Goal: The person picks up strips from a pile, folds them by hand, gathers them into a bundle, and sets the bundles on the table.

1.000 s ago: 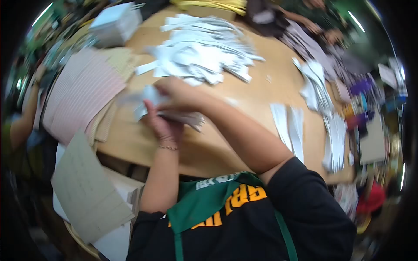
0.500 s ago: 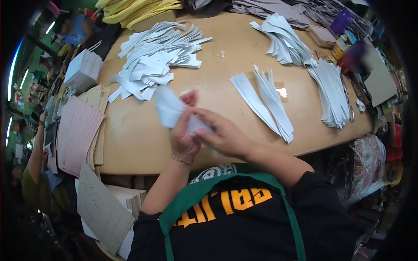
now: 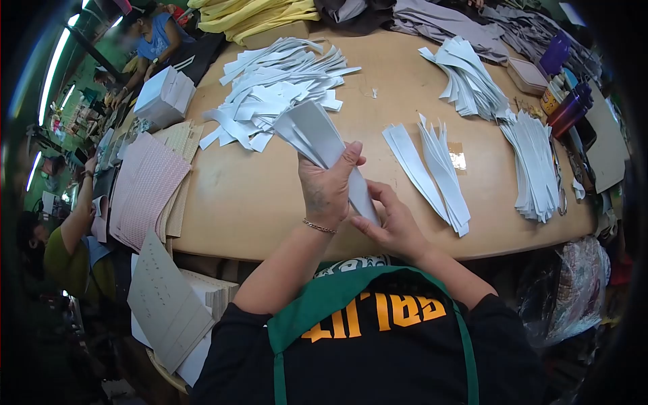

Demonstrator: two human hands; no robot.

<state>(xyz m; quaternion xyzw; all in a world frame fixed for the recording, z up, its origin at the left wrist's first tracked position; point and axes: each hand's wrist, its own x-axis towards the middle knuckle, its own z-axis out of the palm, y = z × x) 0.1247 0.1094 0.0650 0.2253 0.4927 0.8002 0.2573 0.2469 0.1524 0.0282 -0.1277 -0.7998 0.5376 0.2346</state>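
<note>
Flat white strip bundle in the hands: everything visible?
The bundle of long, flat white strips, fabric- or paper-like, is layered lengthwise, slightly fanned at its far end. It slants forward and left above the tan table. The bare left hand grips its middle; the bare right hand cups its near end.

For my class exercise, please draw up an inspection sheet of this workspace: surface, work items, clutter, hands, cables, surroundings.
Surface: tan table, with a glossy patch right of centre.
Work items: held white strips; loose strip pile; fanned bundle at right.
Clutter: pink sheets at left; lidded container and shiny bottle at right.
Hands: left hand grips the held strips; right hand is at their lower end.
Cables: nothing seen.
Surroundings: person in blue and person in green at left.
</note>
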